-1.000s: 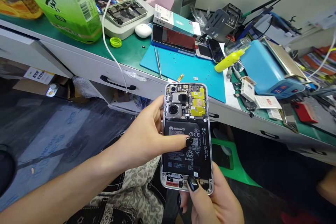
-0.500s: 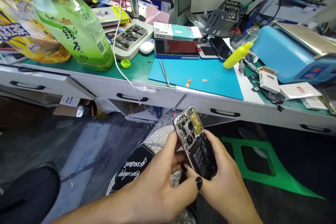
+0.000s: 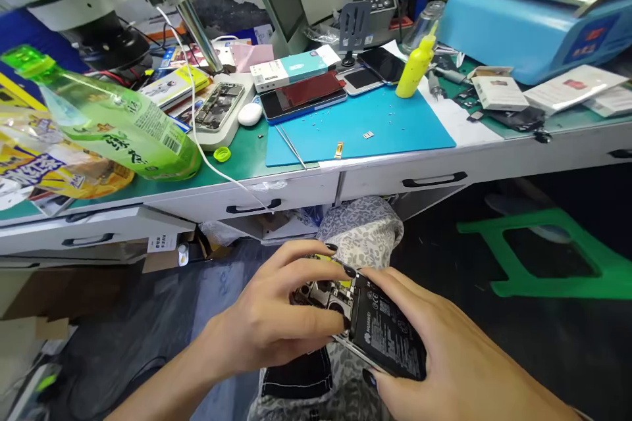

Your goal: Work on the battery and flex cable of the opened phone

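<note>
An opened smartphone point(image 3: 388, 329) with its back off lies tilted above my lap, its black battery, camera modules and circuit parts bare. My right hand point(image 3: 434, 335) grips the battery end, fingers along the far edge and thumb at the near edge. Over the camera end bends my left hand point(image 3: 281, 306), its fingertips resting on the phone and covering part of the boards. On the bench in front are a blue work mat point(image 3: 345, 131), tweezers point(image 3: 292, 148), a small gold flex piece point(image 3: 338, 150) and a tiny silver part point(image 3: 368, 135).
A green tea bottle point(image 3: 133, 131) and a yellow snack bag point(image 3: 69, 168) stand left, below a microscope point(image 3: 99, 6). A white cable point(image 3: 222, 174) hangs over the bench edge. Several phones, a yellow squeeze bottle point(image 3: 415, 69) and a blue machine point(image 3: 503, 33) sit behind. A green stool point(image 3: 548, 250) is at right.
My left hand has moved from the phone's lower side onto its camera end. The phone has turned to lie flatter, and my right hand now grips its battery end. The view has shifted.
</note>
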A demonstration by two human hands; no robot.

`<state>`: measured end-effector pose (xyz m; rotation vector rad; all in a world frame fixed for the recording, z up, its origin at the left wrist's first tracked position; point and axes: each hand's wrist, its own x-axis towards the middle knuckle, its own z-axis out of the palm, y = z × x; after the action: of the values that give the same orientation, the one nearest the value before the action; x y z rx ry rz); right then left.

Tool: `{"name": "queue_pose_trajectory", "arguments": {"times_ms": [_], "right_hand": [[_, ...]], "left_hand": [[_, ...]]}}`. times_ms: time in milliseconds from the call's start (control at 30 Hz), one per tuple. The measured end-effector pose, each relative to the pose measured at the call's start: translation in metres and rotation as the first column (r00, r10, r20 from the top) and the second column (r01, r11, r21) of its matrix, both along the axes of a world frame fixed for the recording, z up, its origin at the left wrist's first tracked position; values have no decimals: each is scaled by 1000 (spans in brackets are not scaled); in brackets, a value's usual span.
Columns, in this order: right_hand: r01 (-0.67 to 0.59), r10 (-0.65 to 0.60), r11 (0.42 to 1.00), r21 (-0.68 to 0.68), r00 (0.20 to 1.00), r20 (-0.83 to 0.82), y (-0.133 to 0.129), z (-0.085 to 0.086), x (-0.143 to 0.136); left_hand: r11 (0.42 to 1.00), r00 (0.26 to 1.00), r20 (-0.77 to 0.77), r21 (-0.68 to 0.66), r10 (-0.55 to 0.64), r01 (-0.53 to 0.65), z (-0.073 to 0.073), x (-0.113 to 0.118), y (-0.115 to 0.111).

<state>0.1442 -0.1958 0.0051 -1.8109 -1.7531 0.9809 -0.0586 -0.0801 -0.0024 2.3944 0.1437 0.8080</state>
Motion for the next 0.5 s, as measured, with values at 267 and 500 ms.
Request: {"name": "queue_pose_trajectory", "arguments": {"times_ms": [267,500], "right_hand": [[-32,22,996,-78,992,-128,-2,0,2],[-33,8,992,-124,981,-194,-4,-5,2]], "left_hand": [[988,995,-9,-119,-103,101,-3,0,0],[992,994,-68,-103,-86,78,-4,-3,-3]]}}
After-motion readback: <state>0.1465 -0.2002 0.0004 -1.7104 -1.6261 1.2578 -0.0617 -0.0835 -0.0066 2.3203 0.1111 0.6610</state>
